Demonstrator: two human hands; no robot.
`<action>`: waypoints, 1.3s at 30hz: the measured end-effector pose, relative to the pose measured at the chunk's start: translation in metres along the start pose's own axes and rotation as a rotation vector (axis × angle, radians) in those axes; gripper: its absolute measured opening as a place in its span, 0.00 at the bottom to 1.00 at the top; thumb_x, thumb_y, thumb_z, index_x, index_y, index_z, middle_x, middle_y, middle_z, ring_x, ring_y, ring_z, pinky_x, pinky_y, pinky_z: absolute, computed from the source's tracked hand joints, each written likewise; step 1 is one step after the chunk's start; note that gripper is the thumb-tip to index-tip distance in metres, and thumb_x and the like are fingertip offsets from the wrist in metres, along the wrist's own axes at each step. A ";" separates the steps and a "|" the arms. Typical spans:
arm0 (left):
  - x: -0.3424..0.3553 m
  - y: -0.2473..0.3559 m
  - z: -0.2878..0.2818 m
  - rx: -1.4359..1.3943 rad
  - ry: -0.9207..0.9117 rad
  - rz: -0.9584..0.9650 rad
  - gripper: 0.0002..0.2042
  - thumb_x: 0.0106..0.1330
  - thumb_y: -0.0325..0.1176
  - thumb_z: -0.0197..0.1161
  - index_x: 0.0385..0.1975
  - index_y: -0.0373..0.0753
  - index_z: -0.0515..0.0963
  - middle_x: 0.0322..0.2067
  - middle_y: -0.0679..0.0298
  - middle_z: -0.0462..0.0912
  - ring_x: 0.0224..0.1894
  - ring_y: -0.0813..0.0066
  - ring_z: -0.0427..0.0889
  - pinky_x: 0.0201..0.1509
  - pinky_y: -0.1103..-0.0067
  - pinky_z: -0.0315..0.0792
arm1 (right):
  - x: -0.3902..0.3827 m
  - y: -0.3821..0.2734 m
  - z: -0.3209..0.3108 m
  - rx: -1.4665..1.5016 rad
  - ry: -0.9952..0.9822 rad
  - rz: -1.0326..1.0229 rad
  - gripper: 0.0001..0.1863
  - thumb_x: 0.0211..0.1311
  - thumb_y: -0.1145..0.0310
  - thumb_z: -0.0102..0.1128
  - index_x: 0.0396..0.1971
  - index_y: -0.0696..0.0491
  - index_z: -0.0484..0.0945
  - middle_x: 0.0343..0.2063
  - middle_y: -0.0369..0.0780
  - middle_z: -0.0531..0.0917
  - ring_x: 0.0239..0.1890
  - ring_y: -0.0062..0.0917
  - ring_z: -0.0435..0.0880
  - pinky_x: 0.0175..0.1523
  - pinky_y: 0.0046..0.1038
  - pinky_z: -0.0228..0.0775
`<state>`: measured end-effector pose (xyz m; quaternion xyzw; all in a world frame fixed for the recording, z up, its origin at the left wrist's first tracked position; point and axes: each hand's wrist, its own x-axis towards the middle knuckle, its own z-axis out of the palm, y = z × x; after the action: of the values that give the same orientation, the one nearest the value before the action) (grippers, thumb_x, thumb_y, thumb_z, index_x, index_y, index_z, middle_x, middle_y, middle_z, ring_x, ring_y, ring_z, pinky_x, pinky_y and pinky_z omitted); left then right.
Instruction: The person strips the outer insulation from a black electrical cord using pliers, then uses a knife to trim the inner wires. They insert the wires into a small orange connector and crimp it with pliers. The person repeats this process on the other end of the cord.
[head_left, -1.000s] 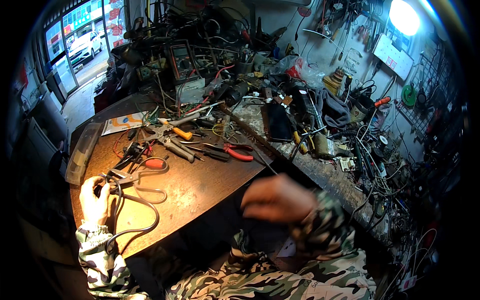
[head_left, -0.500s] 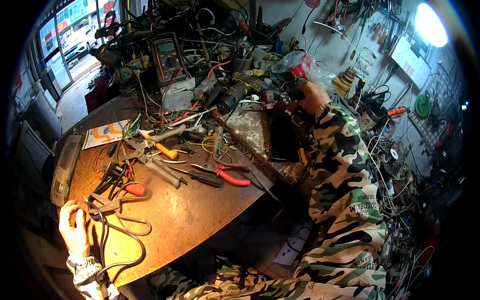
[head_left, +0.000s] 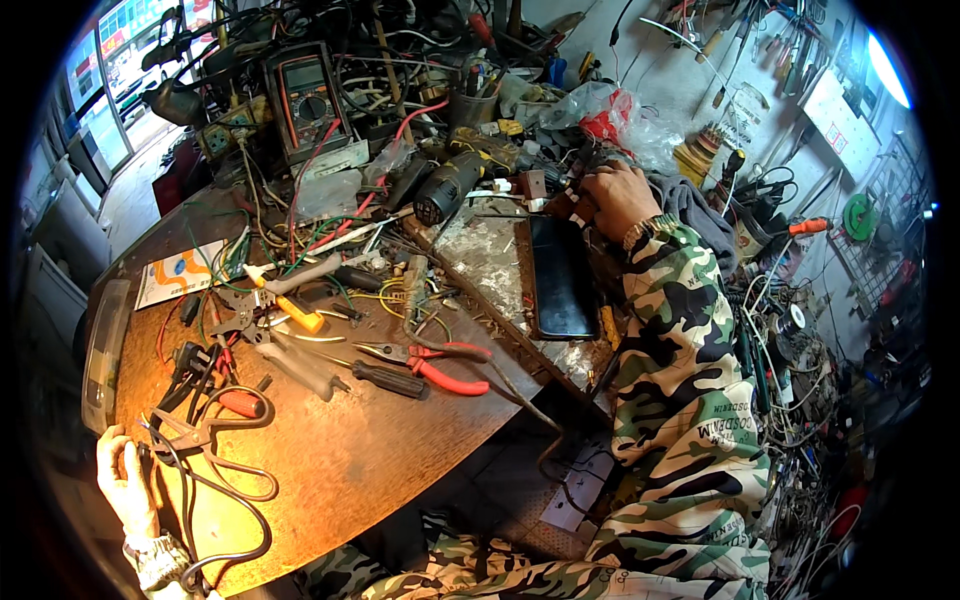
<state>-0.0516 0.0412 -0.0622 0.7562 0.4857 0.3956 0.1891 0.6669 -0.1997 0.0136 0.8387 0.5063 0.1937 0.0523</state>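
At the bench's left edge, my left hand [head_left: 128,485] has bent fingers closed on the end of a looped black cable [head_left: 262,516], partly hidden, beside metal scissors [head_left: 185,440]. My right hand [head_left: 615,195] reaches to the back right, fingers curled down among small brown adapters [head_left: 532,185] and clutter; what it grips is hidden. A black phone [head_left: 560,285] lies just in front of it. Middle bench items include red-handled pliers [head_left: 450,376], a black screwdriver [head_left: 390,378] and yellow-handled cutters [head_left: 298,314].
A multimeter [head_left: 308,115], a power drill [head_left: 440,195] and tangled wires crowd the back. A plastic case [head_left: 103,355] edges the wooden bench [head_left: 340,460]. Grey cloth [head_left: 690,210], a wire spool [head_left: 795,317] and heaped cables are at right. A glass door [head_left: 100,100] is back left.
My right hand has swept forward from the bench's front edge to the back-right clutter, reaching it half a second ago. The view has shifted, and my left hand now appears farther left.
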 end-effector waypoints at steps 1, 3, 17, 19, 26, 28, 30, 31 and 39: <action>0.000 0.001 0.000 -0.011 0.002 -0.005 0.05 0.69 0.21 0.57 0.41 0.32 0.77 0.53 0.57 0.77 0.55 0.67 0.76 0.62 0.74 0.68 | -0.001 -0.001 -0.001 -0.027 0.030 -0.009 0.11 0.48 0.68 0.65 0.35 0.48 0.85 0.39 0.38 0.85 0.53 0.38 0.78 0.57 0.40 0.66; 0.000 0.003 0.001 -0.034 0.005 -0.015 0.05 0.69 0.21 0.57 0.41 0.32 0.77 0.53 0.57 0.78 0.55 0.67 0.76 0.62 0.74 0.69 | 0.000 -0.002 -0.004 -0.072 0.049 -0.015 0.07 0.49 0.67 0.66 0.31 0.48 0.85 0.34 0.39 0.86 0.49 0.37 0.81 0.55 0.40 0.66; 0.000 0.013 0.003 0.025 0.021 0.015 0.05 0.67 0.22 0.58 0.40 0.32 0.77 0.52 0.56 0.79 0.55 0.66 0.77 0.62 0.73 0.69 | -0.013 0.017 -0.065 0.210 0.209 0.231 0.15 0.45 0.65 0.72 0.34 0.57 0.86 0.31 0.50 0.86 0.39 0.47 0.85 0.46 0.39 0.77; 0.001 0.012 0.003 0.041 0.013 0.005 0.04 0.67 0.22 0.58 0.39 0.31 0.77 0.51 0.55 0.79 0.55 0.65 0.77 0.62 0.73 0.69 | -0.014 0.024 -0.072 0.354 0.152 0.228 0.17 0.46 0.65 0.72 0.37 0.57 0.87 0.32 0.47 0.88 0.38 0.40 0.88 0.47 0.35 0.77; 0.002 0.013 0.001 0.101 0.000 0.047 0.04 0.66 0.22 0.59 0.38 0.30 0.77 0.51 0.53 0.80 0.56 0.62 0.77 0.63 0.70 0.68 | -0.016 0.033 -0.075 1.050 -0.085 0.130 0.26 0.55 0.60 0.74 0.46 0.66 0.82 0.38 0.42 0.87 0.40 0.24 0.83 0.51 0.26 0.74; 0.003 0.014 0.004 0.085 0.007 0.050 0.04 0.66 0.22 0.59 0.38 0.30 0.78 0.51 0.53 0.80 0.56 0.61 0.77 0.63 0.70 0.68 | -0.020 0.032 -0.080 1.121 -0.114 0.150 0.27 0.56 0.60 0.74 0.47 0.66 0.81 0.37 0.41 0.86 0.40 0.23 0.83 0.50 0.25 0.74; 0.004 0.019 0.013 0.050 0.020 0.047 0.04 0.65 0.22 0.60 0.37 0.30 0.77 0.50 0.53 0.80 0.55 0.61 0.77 0.63 0.70 0.68 | -0.029 0.028 -0.092 1.189 -0.134 0.160 0.27 0.59 0.60 0.72 0.49 0.67 0.80 0.36 0.41 0.86 0.39 0.22 0.83 0.49 0.24 0.75; 0.007 0.024 0.018 0.030 0.003 0.051 0.03 0.65 0.22 0.60 0.35 0.30 0.77 0.49 0.53 0.80 0.54 0.61 0.77 0.62 0.70 0.68 | -0.033 0.025 -0.100 1.199 -0.124 0.160 0.26 0.59 0.60 0.72 0.49 0.66 0.80 0.36 0.41 0.86 0.39 0.22 0.83 0.49 0.25 0.74; 0.006 0.053 0.025 -0.064 -0.105 0.122 0.12 0.63 0.19 0.60 0.46 0.34 0.76 0.49 0.56 0.79 0.54 0.66 0.78 0.62 0.73 0.70 | -0.021 -0.141 -0.157 1.130 -0.099 -0.483 0.20 0.60 0.55 0.67 0.34 0.62 0.84 0.19 0.42 0.82 0.20 0.22 0.77 0.27 0.30 0.70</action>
<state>0.0002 0.0248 -0.0389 0.7976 0.4151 0.3817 0.2140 0.4817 -0.1666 0.1123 0.6063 0.7034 -0.1611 -0.3344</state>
